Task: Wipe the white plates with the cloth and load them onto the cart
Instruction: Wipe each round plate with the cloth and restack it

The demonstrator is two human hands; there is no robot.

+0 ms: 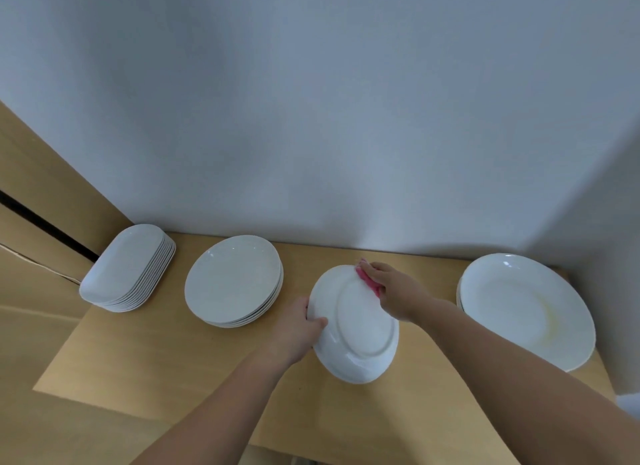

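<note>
Wiping step: judging by the raised ring that faces up, the underside of one white plate (356, 329) is being cleaned, and loading has not begun for it.
Left hand (301, 329): grasping the plate's left rim, thumb over the edge and fingers hidden beneath.
Right hand (394, 291): holding the pink cloth (367, 281) bunched under its fingers and pressing it on the far rim of the plate.
Where the plate is: over the middle of the bench (194, 360), tilted toward the person. Whether its near edge rests on the wood cannot be told.
How the plate looks: round, glossy and plain white, with a broad rim outside a shallow foot ring. No marks show on this side.
Doing it well: keep the left grip firm, since glazed ware probably slips. Sweep the cloth round the rim, then inside the ring where dirt likely collects. Turn the plate over to check the eating face before it goes on.
Next plates: the large plates (526, 312) at the right show a faint yellowish smear in the top one's well, so that one probably needs harder rubbing.
Other stacks: the round plates (233, 281) sit left of the held plate, and the oval dishes (126, 268) lean in the far left corner.
Cart: not in view.
</note>
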